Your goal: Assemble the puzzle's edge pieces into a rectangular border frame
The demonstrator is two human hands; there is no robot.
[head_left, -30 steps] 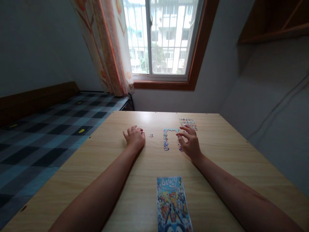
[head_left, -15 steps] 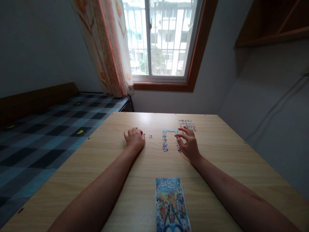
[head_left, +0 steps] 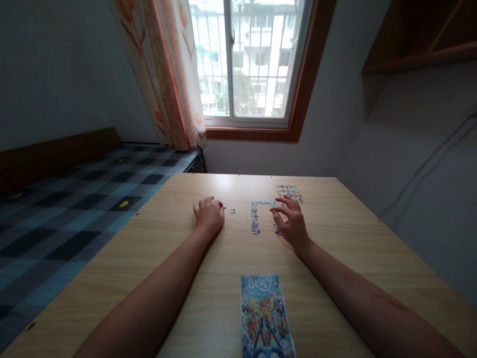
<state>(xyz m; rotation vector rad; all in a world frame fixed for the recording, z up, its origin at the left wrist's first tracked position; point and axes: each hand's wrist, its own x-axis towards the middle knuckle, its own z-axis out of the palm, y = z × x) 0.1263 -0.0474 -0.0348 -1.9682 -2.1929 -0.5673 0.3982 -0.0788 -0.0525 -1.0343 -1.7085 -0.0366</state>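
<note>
Joined puzzle pieces (head_left: 255, 217) form a partial frame on the wooden table, with a left side, a top edge and part of a right side. Over the right side of this frame is my right hand (head_left: 292, 223), thumb and forefinger close together; whatever they pinch is too small to make out. My left hand (head_left: 209, 214) rests on the table to the left, fingers curled, and what lies under them is hidden. A loose piece (head_left: 233, 211) lies just right of it. Behind my right hand, several loose pieces (head_left: 286, 189) sit in rows.
A colourful Bluey picture box (head_left: 265, 315) lies near the table's front edge, between my forearms. The wooden table (head_left: 208, 318) stands beside a bed with a checked cover (head_left: 74, 214) on the left. A window and curtain are beyond the far edge.
My left hand has shifted very slightly to the right. My right hand stays almost where it was.
</note>
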